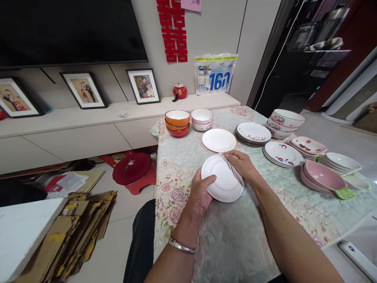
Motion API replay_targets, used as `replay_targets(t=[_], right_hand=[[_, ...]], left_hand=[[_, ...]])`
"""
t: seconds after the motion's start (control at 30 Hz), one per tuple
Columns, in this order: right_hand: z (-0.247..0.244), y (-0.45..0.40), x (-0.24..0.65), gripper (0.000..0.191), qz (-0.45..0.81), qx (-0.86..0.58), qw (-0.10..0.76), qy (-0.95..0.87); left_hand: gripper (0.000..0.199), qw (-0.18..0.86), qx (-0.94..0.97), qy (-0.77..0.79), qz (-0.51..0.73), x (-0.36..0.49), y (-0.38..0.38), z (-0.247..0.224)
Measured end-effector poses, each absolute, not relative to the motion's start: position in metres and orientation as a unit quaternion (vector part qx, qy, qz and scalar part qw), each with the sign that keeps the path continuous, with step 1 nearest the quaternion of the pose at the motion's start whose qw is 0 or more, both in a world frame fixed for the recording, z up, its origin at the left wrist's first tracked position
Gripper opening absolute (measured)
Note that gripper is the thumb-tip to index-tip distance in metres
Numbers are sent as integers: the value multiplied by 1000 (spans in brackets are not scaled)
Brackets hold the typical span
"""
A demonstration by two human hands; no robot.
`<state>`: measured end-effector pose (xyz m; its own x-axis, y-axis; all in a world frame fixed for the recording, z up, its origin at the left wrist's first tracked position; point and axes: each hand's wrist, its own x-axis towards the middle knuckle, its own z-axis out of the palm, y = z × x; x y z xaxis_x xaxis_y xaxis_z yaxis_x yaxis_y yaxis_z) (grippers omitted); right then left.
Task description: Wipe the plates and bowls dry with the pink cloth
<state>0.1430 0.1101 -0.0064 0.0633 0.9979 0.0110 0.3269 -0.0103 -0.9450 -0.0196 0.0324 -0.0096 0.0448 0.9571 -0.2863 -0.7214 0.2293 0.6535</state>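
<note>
A white plate (223, 181) is tilted up over the table's near side. My left hand (200, 191) grips its left rim, thumb on the upper face and fingers underneath. My right hand (240, 164) is closed on a pale pinkish cloth (235, 169), which it presses along the plate's upper right rim; some of the cloth is hidden by the hand. Just beyond, another white plate (219, 140) lies flat on the flowered tablecloth (176, 169). To its right stands a stack of plates with a floral pattern (253, 132), and nearer me a stack of white plates with red flowers (283, 154).
Orange and red bowls (177, 120) and white bowls (202, 119) are stacked at the back left of the table. Large bowls (284, 122), pink bowls (322, 175) and small white bowls (341, 162) stand at right. A red stool (134, 169) and flattened cardboard (79, 228) are left of the table.
</note>
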Motion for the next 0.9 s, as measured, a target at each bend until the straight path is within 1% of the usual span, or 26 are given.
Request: replay_targets(t=[0.07,0.17,0.23,0.3,0.4,0.5,0.57,0.7,0.77,0.83,0.9], right_hand=[[-9,113,144,31,360,-617,421,-559],[-8,112,143,27,244,-618,378,-645],[-4,105,135,25,162,-579,348,-719],[2,95,123,25,124,-516,332,-780],[10,81,106,24,129,-401,292,-858],[13,81,104,24,140,-369,280,-875],[10,89,112,23,151,-397,305,-852],[1,105,135,25,214,-509,352,-756],[-3,107,142,27,221,-554,342,-727],[-5,106,142,27,186,-575,315,-732],[-4,102,136,26,144,-566,301,-754]], left_hand=[[77,697,167,347,605,-18,33,-14],[77,701,171,340,603,-14,31,-16],[78,710,175,328,598,-12,30,-15],[78,713,185,316,597,-10,29,-12],[78,709,201,310,601,-8,28,-9],[81,715,205,310,592,-7,29,-7],[82,723,202,312,583,-8,28,-7],[78,728,200,310,578,-11,26,-8],[75,724,197,322,578,-12,26,-9],[72,711,185,338,588,-12,27,-12],[69,697,175,347,603,-12,29,-13]])
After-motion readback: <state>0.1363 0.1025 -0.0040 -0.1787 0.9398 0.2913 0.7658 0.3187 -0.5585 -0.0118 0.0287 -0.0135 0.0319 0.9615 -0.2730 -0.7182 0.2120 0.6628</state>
